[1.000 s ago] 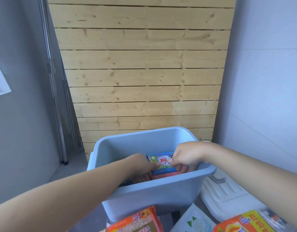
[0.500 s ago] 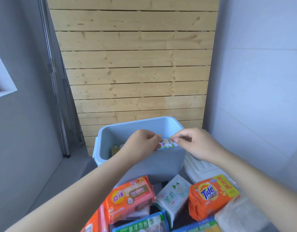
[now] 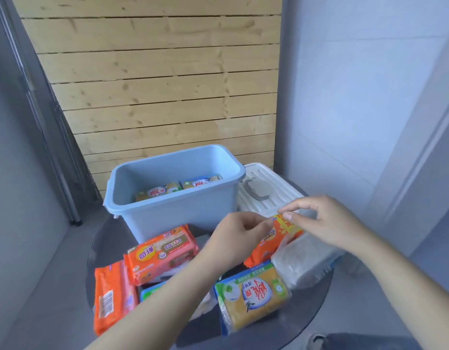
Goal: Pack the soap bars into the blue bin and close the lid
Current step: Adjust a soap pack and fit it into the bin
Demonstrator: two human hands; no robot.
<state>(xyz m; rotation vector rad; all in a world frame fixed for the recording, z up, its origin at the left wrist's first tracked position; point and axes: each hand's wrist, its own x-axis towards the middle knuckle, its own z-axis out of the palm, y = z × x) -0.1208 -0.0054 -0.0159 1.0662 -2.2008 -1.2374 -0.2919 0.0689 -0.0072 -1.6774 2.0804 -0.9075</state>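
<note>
The blue bin (image 3: 183,213) stands open at the back of the round table, with two yellow-green soap packs (image 3: 178,189) lying inside. Its white lid (image 3: 266,195) lies flat to the bin's right. Several wrapped soap packs lie in front: two orange ones (image 3: 160,251) at the left, a yellow-green one (image 3: 253,299) near me, a clear-wrapped pale one (image 3: 301,258). My left hand (image 3: 238,236) and my right hand (image 3: 322,221) hover over an orange Tide pack (image 3: 276,236), fingers curled and apart. Neither hand visibly grips it.
A wooden slat wall rises behind the bin. A metal pole (image 3: 49,117) leans at the left. A grey wall stands close on the right. The dark round table (image 3: 307,314) has its edge just beyond the packs.
Both hands have come out of the bin and drawn back toward me, now over the orange Tide pack. The camera has tilted down, showing more of the table.
</note>
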